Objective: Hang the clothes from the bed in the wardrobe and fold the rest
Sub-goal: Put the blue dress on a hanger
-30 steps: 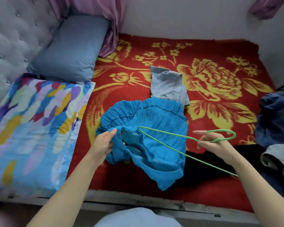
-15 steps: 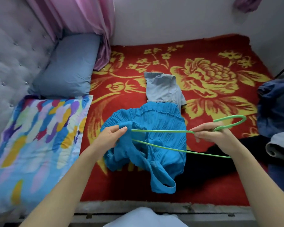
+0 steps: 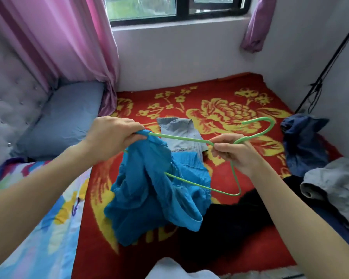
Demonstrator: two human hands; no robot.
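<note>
Hanging between both hands: blue garment, green hanger.

We see the garment hanging on the hanger above the bed, pillow far left, clothes right.

Left hand: raised over the bed, palm down, fingers curled shut and pinching the blue garment at the left tip of the green hanger. Left forearm: bare, running from the lower left corner up to the hand. Right hand: to the right of the left hand and slightly lower, fingers closed around the hanger's neck just below its hook, thumb on top. Right forearm: bare, entering from the lower right corner, wrist bent inward.
</note>
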